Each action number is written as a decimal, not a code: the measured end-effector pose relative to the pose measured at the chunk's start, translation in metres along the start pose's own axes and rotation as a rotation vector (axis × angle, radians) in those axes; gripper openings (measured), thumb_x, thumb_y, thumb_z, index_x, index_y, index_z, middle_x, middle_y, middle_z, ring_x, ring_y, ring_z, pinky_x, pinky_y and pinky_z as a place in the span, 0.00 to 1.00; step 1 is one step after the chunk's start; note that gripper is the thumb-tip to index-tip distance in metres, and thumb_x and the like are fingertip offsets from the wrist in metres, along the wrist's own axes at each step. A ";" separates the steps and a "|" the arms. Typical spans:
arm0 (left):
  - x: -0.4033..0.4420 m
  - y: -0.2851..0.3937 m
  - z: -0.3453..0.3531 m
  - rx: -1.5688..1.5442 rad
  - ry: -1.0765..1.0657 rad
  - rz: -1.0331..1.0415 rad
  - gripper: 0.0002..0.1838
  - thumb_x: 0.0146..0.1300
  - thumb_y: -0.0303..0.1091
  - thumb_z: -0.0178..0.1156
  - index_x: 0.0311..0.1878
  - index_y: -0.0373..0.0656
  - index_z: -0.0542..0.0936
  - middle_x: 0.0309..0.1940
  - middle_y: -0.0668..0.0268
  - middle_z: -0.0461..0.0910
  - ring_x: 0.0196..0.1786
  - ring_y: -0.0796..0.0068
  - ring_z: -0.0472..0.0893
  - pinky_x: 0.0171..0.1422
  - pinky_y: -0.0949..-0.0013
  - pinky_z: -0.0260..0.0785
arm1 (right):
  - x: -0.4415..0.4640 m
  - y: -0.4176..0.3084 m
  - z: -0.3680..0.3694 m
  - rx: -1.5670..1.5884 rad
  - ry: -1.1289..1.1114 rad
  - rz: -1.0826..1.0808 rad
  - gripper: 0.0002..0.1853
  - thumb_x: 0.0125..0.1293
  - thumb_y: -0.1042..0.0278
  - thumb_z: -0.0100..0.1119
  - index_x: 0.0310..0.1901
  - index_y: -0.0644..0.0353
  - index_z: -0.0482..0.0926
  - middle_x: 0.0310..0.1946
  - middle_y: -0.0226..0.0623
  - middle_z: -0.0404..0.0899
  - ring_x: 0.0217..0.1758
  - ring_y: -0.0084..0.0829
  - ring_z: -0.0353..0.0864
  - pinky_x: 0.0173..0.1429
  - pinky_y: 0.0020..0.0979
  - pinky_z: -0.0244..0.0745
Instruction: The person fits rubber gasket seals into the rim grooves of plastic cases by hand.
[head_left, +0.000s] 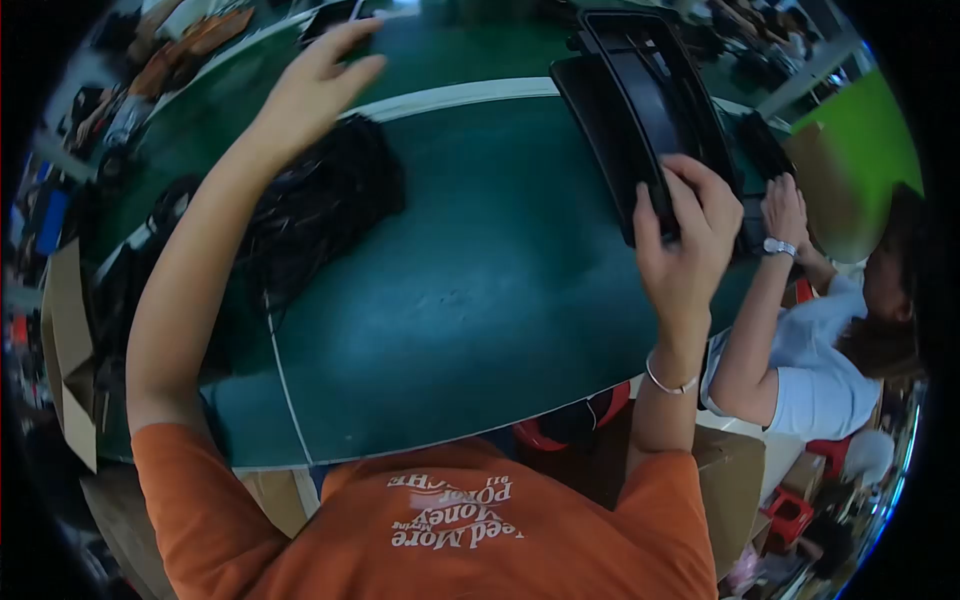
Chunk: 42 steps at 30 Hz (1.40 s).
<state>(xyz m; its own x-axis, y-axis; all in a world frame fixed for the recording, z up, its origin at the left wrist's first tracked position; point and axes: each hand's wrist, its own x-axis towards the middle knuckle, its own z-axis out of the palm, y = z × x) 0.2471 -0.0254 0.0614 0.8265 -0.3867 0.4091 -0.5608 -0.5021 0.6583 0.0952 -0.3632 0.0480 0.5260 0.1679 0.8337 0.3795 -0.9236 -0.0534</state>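
Green surface (470, 300) — I have the right hand (690, 215) pinching black tray (658, 118) near-end, left hand (325, 80) spread, empty — one-ended grip could let it tip.

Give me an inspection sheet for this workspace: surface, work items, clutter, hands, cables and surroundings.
Surface: green table, with a pale strip across its far part.
Work items: long black tray overlapping a dark panel.
Clutter: dark heap on the left of the table; its contents cannot be made out.
Hands: right hand grips the near end of the tray, perhaps the panel too; left hand is open, reaching over the far left.
Cables: none clearly identifiable; the heap might hold some.
Surroundings: a co-worker's hand at a dark item on the right; cardboard box at far left; red stool at lower right.
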 end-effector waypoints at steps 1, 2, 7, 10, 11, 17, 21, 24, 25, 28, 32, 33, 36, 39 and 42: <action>-0.030 0.040 0.003 0.275 0.036 0.223 0.27 0.70 0.39 0.59 0.69 0.43 0.70 0.66 0.53 0.71 0.68 0.53 0.73 0.72 0.61 0.64 | -0.003 -0.015 -0.012 0.086 -0.064 -0.089 0.12 0.53 0.77 0.68 0.41 0.65 0.84 0.46 0.40 0.83 0.51 0.43 0.81 0.56 0.39 0.69; -0.062 0.075 0.006 0.415 0.074 0.328 0.29 0.67 0.36 0.61 0.70 0.44 0.69 0.68 0.50 0.68 0.71 0.47 0.68 0.74 0.56 0.62 | -0.006 -0.027 -0.023 0.162 -0.118 -0.179 0.12 0.51 0.78 0.68 0.40 0.65 0.84 0.46 0.40 0.83 0.52 0.44 0.82 0.56 0.41 0.69; -0.198 0.140 0.014 0.810 -0.204 0.521 0.22 0.59 0.36 0.56 0.57 0.45 0.78 0.66 0.55 0.74 0.72 0.53 0.70 0.77 0.44 0.55 | -0.045 -0.075 -0.039 0.812 -0.607 -0.421 0.22 0.42 0.65 0.70 0.43 0.60 0.84 0.51 0.33 0.80 0.56 0.38 0.80 0.59 0.43 0.69; -0.263 0.115 0.026 0.626 -0.353 0.341 0.20 0.59 0.36 0.56 0.55 0.43 0.78 0.59 0.54 0.77 0.68 0.51 0.73 0.76 0.43 0.57 | -0.064 -0.089 -0.020 0.882 -0.835 -0.475 0.23 0.45 0.67 0.70 0.48 0.57 0.84 0.56 0.34 0.78 0.62 0.38 0.76 0.68 0.48 0.65; -0.278 0.112 0.033 0.633 -0.340 0.298 0.18 0.59 0.35 0.56 0.53 0.43 0.79 0.60 0.53 0.77 0.68 0.51 0.73 0.76 0.43 0.56 | -0.066 -0.096 -0.014 0.859 -0.948 -0.509 0.25 0.46 0.68 0.70 0.51 0.55 0.83 0.57 0.34 0.77 0.64 0.38 0.74 0.72 0.51 0.63; -0.287 0.121 0.034 0.398 -0.284 0.140 0.24 0.62 0.48 0.67 0.56 0.44 0.80 0.60 0.55 0.76 0.68 0.50 0.72 0.74 0.44 0.58 | 0.006 -0.109 -0.026 1.020 -1.096 -0.397 0.16 0.58 0.69 0.70 0.49 0.55 0.85 0.56 0.37 0.80 0.67 0.44 0.75 0.75 0.54 0.60; -0.255 0.100 0.006 0.329 -0.057 0.114 0.17 0.62 0.34 0.66 0.53 0.43 0.81 0.57 0.56 0.79 0.64 0.52 0.76 0.68 0.50 0.66 | 0.045 -0.128 0.045 0.973 -0.730 -0.200 0.08 0.64 0.75 0.63 0.44 0.63 0.85 0.44 0.41 0.85 0.50 0.42 0.84 0.57 0.36 0.76; -0.226 0.062 -0.010 0.512 0.205 0.037 0.13 0.61 0.27 0.62 0.50 0.40 0.81 0.52 0.57 0.80 0.59 0.52 0.77 0.64 0.55 0.68 | 0.050 -0.151 0.114 0.763 -0.600 -0.286 0.13 0.64 0.70 0.65 0.49 0.63 0.82 0.44 0.41 0.82 0.49 0.40 0.80 0.54 0.36 0.75; -0.220 0.051 -0.013 0.566 0.246 0.013 0.13 0.61 0.27 0.62 0.50 0.40 0.81 0.52 0.57 0.80 0.59 0.53 0.77 0.64 0.55 0.68 | 0.048 -0.158 0.128 0.716 -0.581 -0.330 0.16 0.63 0.69 0.66 0.51 0.63 0.81 0.45 0.40 0.80 0.50 0.41 0.78 0.55 0.36 0.75; -0.209 0.038 -0.015 0.634 0.310 -0.034 0.14 0.60 0.26 0.63 0.50 0.39 0.82 0.52 0.57 0.80 0.60 0.53 0.77 0.64 0.55 0.68 | 0.042 -0.172 0.146 0.495 -0.466 -0.502 0.17 0.58 0.67 0.69 0.49 0.60 0.80 0.43 0.38 0.77 0.49 0.39 0.76 0.52 0.37 0.72; -0.197 0.026 -0.005 0.715 0.339 -0.027 0.15 0.58 0.27 0.64 0.49 0.39 0.81 0.51 0.56 0.80 0.57 0.54 0.77 0.61 0.56 0.69 | 0.044 -0.165 0.155 0.453 -0.393 -0.505 0.09 0.58 0.66 0.69 0.39 0.56 0.83 0.40 0.33 0.76 0.46 0.35 0.75 0.49 0.36 0.71; -0.194 0.021 -0.002 0.730 0.312 -0.076 0.15 0.58 0.27 0.64 0.50 0.39 0.81 0.50 0.57 0.79 0.55 0.56 0.77 0.58 0.57 0.69 | 0.049 -0.163 0.154 0.550 -0.367 -0.414 0.06 0.60 0.66 0.68 0.37 0.56 0.85 0.38 0.34 0.78 0.44 0.36 0.77 0.48 0.36 0.73; -0.186 0.010 -0.002 0.797 0.280 -0.179 0.15 0.58 0.27 0.65 0.50 0.40 0.81 0.45 0.59 0.80 0.49 0.57 0.78 0.54 0.57 0.70 | 0.067 -0.150 0.147 0.842 -0.388 -0.070 0.07 0.65 0.66 0.66 0.38 0.59 0.86 0.32 0.36 0.82 0.35 0.33 0.80 0.41 0.32 0.75; -0.179 -0.002 -0.003 0.733 0.322 -0.198 0.12 0.59 0.28 0.65 0.46 0.39 0.80 0.38 0.59 0.81 0.44 0.56 0.78 0.50 0.56 0.70 | 0.075 -0.141 0.146 1.104 -0.383 0.268 0.08 0.69 0.66 0.63 0.39 0.62 0.84 0.32 0.28 0.82 0.33 0.19 0.79 0.36 0.27 0.74; -0.181 -0.009 0.001 0.661 0.416 -0.209 0.09 0.58 0.27 0.65 0.42 0.40 0.79 0.34 0.59 0.80 0.41 0.55 0.79 0.47 0.54 0.70 | 0.079 -0.141 0.144 1.347 -0.326 0.460 0.09 0.71 0.65 0.62 0.41 0.64 0.82 0.31 0.29 0.81 0.32 0.18 0.78 0.32 0.21 0.73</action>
<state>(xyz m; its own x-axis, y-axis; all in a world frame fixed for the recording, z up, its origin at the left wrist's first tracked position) 0.1030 0.0484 -0.0192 0.7952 0.0197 0.6060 -0.1980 -0.9362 0.2903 0.1928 -0.1706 0.0423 0.8713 0.1914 0.4519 0.4476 0.0677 -0.8917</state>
